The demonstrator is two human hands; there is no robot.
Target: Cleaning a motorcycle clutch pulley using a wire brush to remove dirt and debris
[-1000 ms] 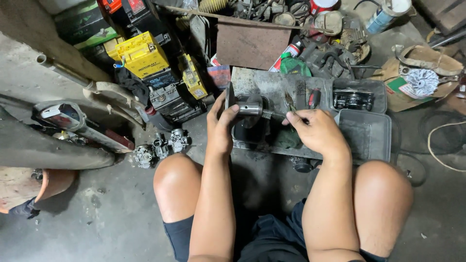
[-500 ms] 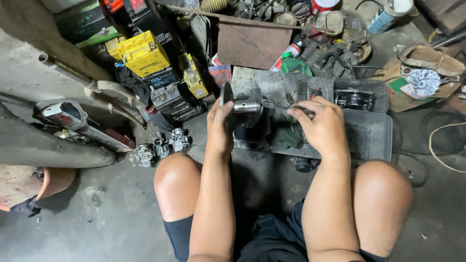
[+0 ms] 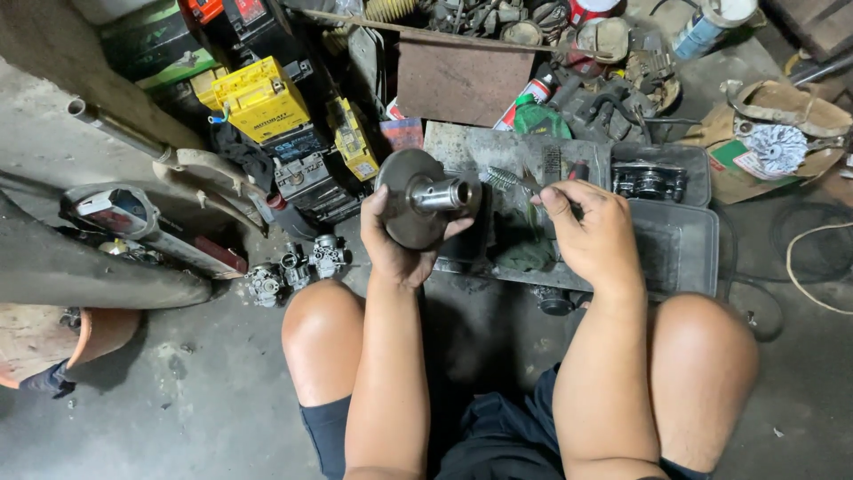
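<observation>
I sit on a workshop floor with my knees apart. My left hand holds up a round dark metal disc with a shiny hollow shaft sticking out of its middle, tilted toward me. My right hand is closed on a thin metal tool whose tip points left toward the shaft. Both hands hover over a grey metal tray with a dark rag in it.
Yellow and black batteries are stacked at the back left. Small carburettor parts lie by my left knee. A curved exhaust pipe runs on the left. Cans, a brown board and engine parts crowd the back.
My left hand has lifted the disc and turned its face and shaft toward me. My right hand has moved up and now holds the thin tool beside the shaft.
</observation>
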